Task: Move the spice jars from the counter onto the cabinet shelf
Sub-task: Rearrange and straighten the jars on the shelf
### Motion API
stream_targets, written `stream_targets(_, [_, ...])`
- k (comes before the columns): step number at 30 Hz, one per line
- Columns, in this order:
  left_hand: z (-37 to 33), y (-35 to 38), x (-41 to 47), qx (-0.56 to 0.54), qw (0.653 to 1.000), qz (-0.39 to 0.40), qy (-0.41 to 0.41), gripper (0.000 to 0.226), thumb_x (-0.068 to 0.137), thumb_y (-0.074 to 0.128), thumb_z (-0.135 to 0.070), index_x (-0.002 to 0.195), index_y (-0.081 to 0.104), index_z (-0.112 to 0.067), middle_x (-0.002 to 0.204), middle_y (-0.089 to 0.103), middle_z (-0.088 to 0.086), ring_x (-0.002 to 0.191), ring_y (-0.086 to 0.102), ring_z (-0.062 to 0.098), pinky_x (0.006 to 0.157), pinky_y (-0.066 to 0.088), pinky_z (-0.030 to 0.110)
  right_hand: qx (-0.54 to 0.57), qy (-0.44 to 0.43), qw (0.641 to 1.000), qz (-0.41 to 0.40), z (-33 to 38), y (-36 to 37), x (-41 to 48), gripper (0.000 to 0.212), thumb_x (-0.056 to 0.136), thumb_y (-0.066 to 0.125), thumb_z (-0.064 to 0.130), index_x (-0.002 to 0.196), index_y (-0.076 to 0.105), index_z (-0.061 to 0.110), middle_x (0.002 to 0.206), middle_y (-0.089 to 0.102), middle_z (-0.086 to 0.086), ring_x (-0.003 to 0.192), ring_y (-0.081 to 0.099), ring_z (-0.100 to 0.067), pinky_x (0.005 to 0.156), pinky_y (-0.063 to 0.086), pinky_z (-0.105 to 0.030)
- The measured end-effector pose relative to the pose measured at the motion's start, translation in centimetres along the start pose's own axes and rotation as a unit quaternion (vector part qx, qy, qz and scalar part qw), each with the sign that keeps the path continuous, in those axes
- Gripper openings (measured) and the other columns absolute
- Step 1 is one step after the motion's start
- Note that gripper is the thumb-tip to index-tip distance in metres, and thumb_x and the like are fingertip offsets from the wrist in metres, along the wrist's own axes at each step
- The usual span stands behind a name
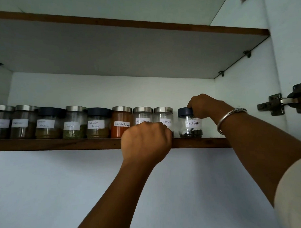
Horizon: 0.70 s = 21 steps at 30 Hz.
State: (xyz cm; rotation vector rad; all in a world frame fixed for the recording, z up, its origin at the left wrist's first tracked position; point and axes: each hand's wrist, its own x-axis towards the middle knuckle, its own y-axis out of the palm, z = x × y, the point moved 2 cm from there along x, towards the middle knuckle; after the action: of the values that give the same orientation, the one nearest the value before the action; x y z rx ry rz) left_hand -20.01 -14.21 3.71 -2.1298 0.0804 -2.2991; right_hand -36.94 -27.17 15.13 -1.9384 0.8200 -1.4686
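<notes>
Right hand (203,106) curled round dark blue lid (184,111) of clear Black Pepper jar (190,126), upright at right end of jar row (95,123) on brown-edged cabinet shelf (62,144), left hand (145,141) curled before steel-lidded Cloves jar (163,116), grip hidden, cannot tell.

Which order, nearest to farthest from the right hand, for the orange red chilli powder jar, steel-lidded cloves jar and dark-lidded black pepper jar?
1. Dark-lidded black pepper jar, rightmost, gripped by the right hand.
2. Steel-lidded cloves jar, just left of it.
3. Orange red chilli powder jar, further left.
</notes>
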Motion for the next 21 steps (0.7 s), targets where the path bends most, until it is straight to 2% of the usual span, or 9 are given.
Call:
stream_targets(3, [0.0,-0.1,0.0,-0.007,1.0,-0.016,0.0,0.037,0.065,0.056,-0.024,0.035,0.034,-0.018,0.037,0.019,-0.007,0.03,0.018,0.013,0.045,0.013,0.008,-0.004,-0.004,1.0,0.001,0.2,0.9,1.0,0.027,0.084,0.056,0.007,0.11,0.063,0.008,0.105,0.063,-0.01,0.082,0.054,-0.021,0.077,0.048,-0.03])
stream_targets(6, [0.0,-0.1,-0.1,-0.013,0.999,-0.03,0.002,0.036,0.068,0.051,-0.024,0.035,0.037,-0.018,0.038,0.02,-0.007,0.03,0.02,0.014,0.043,0.016,0.01,-0.018,-0.01,1.0,0.011,0.4,1.7,1.6,0.031,0.085,0.054,0.008,0.115,0.061,0.008,0.11,0.063,-0.01,0.092,0.059,-0.023,0.079,0.047,-0.029])
stream_targets(10, [0.1,0.1,-0.2,-0.024,0.999,-0.047,0.001,0.035,0.072,0.038,-0.029,0.04,0.03,-0.02,0.038,0.022,-0.007,0.029,0.022,0.015,0.042,0.02,0.011,-0.034,-0.035,0.999,0.015,0.3,2.1,1.7,0.037,0.089,0.051,0.01,0.125,0.056,0.011,0.121,0.06,-0.01,0.108,0.058,-0.026,0.091,0.047,-0.032])
stream_targets(13, [0.1,0.1,-0.3,-0.035,0.998,-0.054,-0.003,0.036,0.073,0.035,-0.03,0.041,0.026,-0.019,0.037,0.022,-0.007,0.029,0.02,0.014,0.044,0.018,0.01,-0.021,-0.057,0.998,0.003,0.3,2.1,1.3,0.038,0.089,0.051,0.01,0.126,0.056,0.011,0.123,0.059,-0.011,0.112,0.056,-0.028,0.095,0.043,-0.033])
stream_targets(16, [0.1,0.2,-0.3,-0.037,0.998,-0.058,-0.005,0.037,0.074,0.035,-0.031,0.041,0.027,-0.019,0.037,0.023,-0.006,0.03,0.02,0.015,0.044,0.02,0.01,0.001,-0.069,0.998,-0.012,0.4,1.9,1.3,0.033,0.089,0.052,0.009,0.121,0.059,0.011,0.119,0.062,-0.011,0.108,0.057,-0.028,0.091,0.042,-0.032])
stream_targets(19, [0.1,-0.2,-0.2,-0.023,0.998,-0.052,0.01,0.038,0.073,0.044,-0.027,0.038,0.033,-0.018,0.036,0.024,-0.005,0.028,0.02,0.015,0.042,0.021,0.011,-0.001,-0.065,0.998,-0.004,0.6,2.0,1.3,0.032,0.089,0.053,0.009,0.121,0.058,0.01,0.12,0.061,-0.012,0.11,0.056,-0.028,0.092,0.043,-0.033])
stream_targets(21, [0.1,-0.3,-0.3,-0.014,0.998,-0.052,0.035,0.035,0.067,0.056,-0.024,0.036,0.042,-0.016,0.032,0.03,-0.003,0.025,0.025,0.015,0.037,0.027,0.014,-0.012,-0.052,0.999,0.001,0.9,1.9,1.5,0.045,0.09,0.053,0.01,0.134,0.048,0.012,0.134,0.053,-0.012,0.121,0.05,-0.028,0.101,0.041,-0.034])
